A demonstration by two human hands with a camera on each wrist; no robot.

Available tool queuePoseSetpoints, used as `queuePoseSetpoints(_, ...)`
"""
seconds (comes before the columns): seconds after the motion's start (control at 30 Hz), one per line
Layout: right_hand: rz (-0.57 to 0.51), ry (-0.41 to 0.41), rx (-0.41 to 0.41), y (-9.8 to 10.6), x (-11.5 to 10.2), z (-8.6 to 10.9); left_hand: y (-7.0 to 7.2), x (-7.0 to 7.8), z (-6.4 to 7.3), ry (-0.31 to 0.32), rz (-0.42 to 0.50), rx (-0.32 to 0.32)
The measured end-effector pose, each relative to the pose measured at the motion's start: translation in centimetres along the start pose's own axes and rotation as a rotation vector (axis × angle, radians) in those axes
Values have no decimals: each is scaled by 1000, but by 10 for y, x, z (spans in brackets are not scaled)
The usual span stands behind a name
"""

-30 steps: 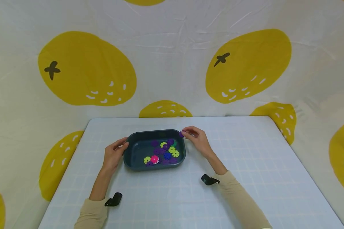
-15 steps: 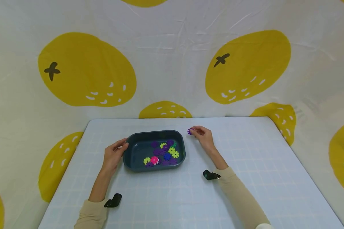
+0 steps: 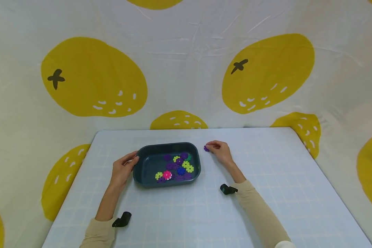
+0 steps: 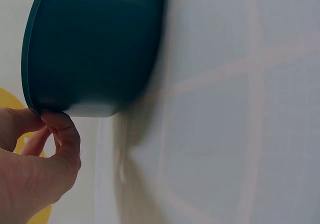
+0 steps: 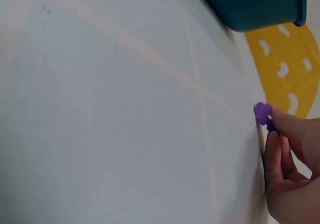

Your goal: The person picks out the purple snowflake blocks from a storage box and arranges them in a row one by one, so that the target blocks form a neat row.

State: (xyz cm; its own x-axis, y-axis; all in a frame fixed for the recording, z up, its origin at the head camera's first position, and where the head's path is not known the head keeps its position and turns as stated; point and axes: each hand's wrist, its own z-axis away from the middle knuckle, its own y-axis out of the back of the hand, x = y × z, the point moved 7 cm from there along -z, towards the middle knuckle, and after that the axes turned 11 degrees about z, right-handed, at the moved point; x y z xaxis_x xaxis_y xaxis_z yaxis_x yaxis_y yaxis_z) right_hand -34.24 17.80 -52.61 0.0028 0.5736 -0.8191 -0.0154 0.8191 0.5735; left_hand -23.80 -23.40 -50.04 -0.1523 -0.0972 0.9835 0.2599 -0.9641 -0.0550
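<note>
A dark teal plastic tray (image 3: 147, 167) stands on the table, with several notched, flower-shaped interlocking discs lying mostly in its right half. Purple ones dominate; among them are yellow-green discs (image 3: 186, 164), a pink disc (image 3: 167, 175), a blue disc (image 3: 181, 171) and a partly covered green one. My left hand (image 3: 122, 170) pinches the tray's left end at the rim, thumb and finger meeting there in the left wrist view. Just right of the tray, my right hand (image 3: 221, 153) holds a purple interlocking disc (image 5: 262, 113) between thumb and fingertips, low over the tabletop.
A pale blue checked cloth (image 3: 266, 179) covers the table. Behind it hangs a white sheet (image 3: 186, 75) printed with large yellow fruit. Small black wrist cameras sit on both sleeves.
My right hand has moved from the tray's right rim out to the right, then down toward the table, with the purple interlocking disc. The left hand and tray have stayed put.
</note>
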Motion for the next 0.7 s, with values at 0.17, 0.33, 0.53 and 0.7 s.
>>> queuePoseSetpoints(0.17, 106, 53, -21, -2, -6, 0, -1, 1, 1, -2, -8, -32)
queuePoseSetpoints(0.33, 154, 75, -5, -9, -12, 0, 3, 2, 3, 10, -3, -38)
queuePoseSetpoints(0.53, 211, 50, 14, -10, -10, 0, 4, 0, 4, 21, 4, -32)
queuePoseSetpoints(0.7, 152, 6, -1, -6, -7, 2, 2, -1, 3, 17, 0, -42)
